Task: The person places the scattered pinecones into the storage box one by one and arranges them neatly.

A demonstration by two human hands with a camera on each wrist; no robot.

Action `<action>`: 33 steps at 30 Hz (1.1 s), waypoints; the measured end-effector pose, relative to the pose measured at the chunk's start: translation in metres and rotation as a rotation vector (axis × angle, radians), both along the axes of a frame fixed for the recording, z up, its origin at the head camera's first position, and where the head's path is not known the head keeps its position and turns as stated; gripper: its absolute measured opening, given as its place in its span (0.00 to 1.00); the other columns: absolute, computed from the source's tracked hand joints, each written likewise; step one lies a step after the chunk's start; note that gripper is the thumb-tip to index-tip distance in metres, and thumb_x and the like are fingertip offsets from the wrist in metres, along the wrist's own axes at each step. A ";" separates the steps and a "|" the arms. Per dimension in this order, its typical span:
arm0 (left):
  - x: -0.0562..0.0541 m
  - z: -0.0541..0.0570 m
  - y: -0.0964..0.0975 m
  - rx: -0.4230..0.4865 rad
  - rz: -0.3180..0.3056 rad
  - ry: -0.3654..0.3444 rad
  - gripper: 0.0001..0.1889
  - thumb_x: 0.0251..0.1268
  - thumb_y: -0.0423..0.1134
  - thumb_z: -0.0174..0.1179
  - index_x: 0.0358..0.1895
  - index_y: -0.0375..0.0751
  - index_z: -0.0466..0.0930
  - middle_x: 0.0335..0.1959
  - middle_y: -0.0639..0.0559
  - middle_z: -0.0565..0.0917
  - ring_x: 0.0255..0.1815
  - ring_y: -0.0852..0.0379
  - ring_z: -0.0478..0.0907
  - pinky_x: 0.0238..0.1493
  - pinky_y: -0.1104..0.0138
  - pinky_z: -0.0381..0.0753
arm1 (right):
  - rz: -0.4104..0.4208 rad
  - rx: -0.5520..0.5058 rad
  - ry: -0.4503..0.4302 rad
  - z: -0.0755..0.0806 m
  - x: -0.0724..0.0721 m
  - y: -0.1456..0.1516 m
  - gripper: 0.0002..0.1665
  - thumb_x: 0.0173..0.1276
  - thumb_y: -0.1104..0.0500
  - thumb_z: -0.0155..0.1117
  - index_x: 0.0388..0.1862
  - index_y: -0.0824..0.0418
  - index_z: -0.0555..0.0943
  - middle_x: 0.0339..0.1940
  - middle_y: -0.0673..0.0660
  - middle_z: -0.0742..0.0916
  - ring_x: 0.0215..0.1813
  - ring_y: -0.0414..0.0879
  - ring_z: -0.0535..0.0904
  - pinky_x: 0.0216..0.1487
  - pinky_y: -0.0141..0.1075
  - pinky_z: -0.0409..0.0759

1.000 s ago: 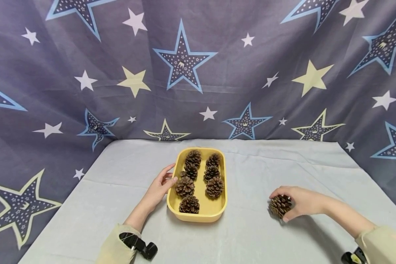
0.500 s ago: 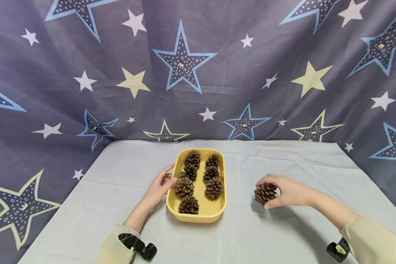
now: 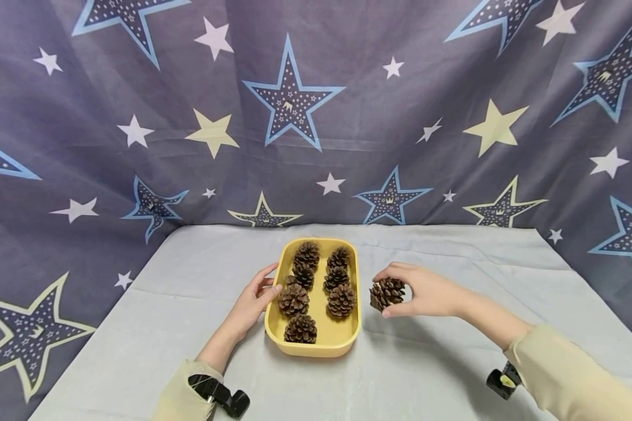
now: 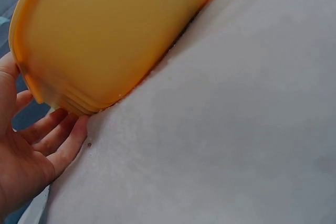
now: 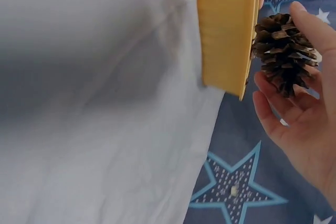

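Between the thumb and fingers of my right hand (image 3: 426, 292) is a brown pine cone (image 3: 387, 294), held above the table just right of a yellow plastic box (image 3: 316, 349). In the right wrist view this pine cone (image 5: 283, 51) shows its open scales beside the box wall (image 5: 226, 30). My left hand (image 3: 251, 301) grips the box's left side, thumb on the rim and fingers against the outer wall (image 4: 73, 100). Inside the box, several pine cones stand in two rows, a left one (image 3: 294, 300) and a shorter right one (image 3: 340, 301).
A pale grey cloth (image 3: 205, 280) covers the table. Behind and beside it hangs a dark curtain (image 3: 347, 134) printed with stars. Black camera mounts (image 3: 220, 395) sit on both wrists.
My right hand has carried the pine cone up off the cloth and leftward, close to the box's right side. The left hand and the box have stayed in place.
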State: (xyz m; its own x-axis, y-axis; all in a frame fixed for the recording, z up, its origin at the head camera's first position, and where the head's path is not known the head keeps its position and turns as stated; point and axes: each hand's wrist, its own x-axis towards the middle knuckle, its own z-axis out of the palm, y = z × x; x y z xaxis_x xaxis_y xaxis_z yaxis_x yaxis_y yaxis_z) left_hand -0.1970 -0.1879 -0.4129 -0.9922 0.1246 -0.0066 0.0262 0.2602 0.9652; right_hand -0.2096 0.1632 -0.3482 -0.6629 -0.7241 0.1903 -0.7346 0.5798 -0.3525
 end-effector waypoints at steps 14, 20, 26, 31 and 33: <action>-0.001 0.001 0.001 -0.002 -0.004 0.006 0.29 0.67 0.39 0.51 0.69 0.48 0.55 0.55 0.36 0.70 0.45 0.53 0.73 0.43 0.63 0.79 | 0.064 -0.039 -0.011 0.000 0.000 -0.050 0.34 0.50 0.38 0.68 0.54 0.50 0.74 0.50 0.44 0.79 0.55 0.39 0.74 0.58 0.38 0.72; -0.009 -0.010 -0.004 0.005 0.002 0.005 0.29 0.66 0.41 0.52 0.69 0.51 0.55 0.56 0.38 0.70 0.46 0.53 0.73 0.42 0.63 0.80 | 0.098 0.000 -0.006 -0.004 0.003 -0.069 0.34 0.50 0.38 0.67 0.52 0.53 0.74 0.49 0.45 0.79 0.52 0.40 0.74 0.57 0.37 0.72; -0.015 -0.027 -0.006 -0.013 0.013 0.068 0.29 0.65 0.45 0.53 0.68 0.54 0.57 0.54 0.38 0.71 0.45 0.53 0.74 0.39 0.63 0.80 | 0.152 0.073 0.042 -0.015 0.006 -0.080 0.35 0.51 0.37 0.66 0.52 0.57 0.74 0.47 0.49 0.79 0.49 0.42 0.76 0.55 0.37 0.74; -0.014 -0.030 -0.006 -0.009 0.001 0.154 0.28 0.65 0.47 0.52 0.68 0.52 0.58 0.51 0.37 0.72 0.42 0.56 0.75 0.36 0.64 0.81 | 0.192 0.137 0.080 -0.018 0.007 -0.084 0.35 0.51 0.36 0.65 0.51 0.57 0.75 0.46 0.50 0.79 0.47 0.41 0.76 0.53 0.36 0.75; -0.014 -0.030 -0.006 -0.001 0.001 0.144 0.29 0.64 0.48 0.53 0.68 0.53 0.58 0.50 0.38 0.72 0.41 0.56 0.75 0.35 0.64 0.81 | 0.208 0.166 0.085 -0.019 0.007 -0.084 0.35 0.52 0.37 0.64 0.52 0.58 0.75 0.47 0.51 0.80 0.48 0.42 0.76 0.53 0.37 0.74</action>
State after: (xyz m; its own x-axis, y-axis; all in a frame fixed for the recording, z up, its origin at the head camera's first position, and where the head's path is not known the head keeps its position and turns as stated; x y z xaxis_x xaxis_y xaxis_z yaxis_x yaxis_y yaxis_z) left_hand -0.2115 -0.1942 -0.4429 -0.9831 0.1237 0.1351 0.1637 0.2617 0.9512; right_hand -0.2025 0.0791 -0.3670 -0.4832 -0.8691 0.1059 -0.8669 0.4580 -0.1969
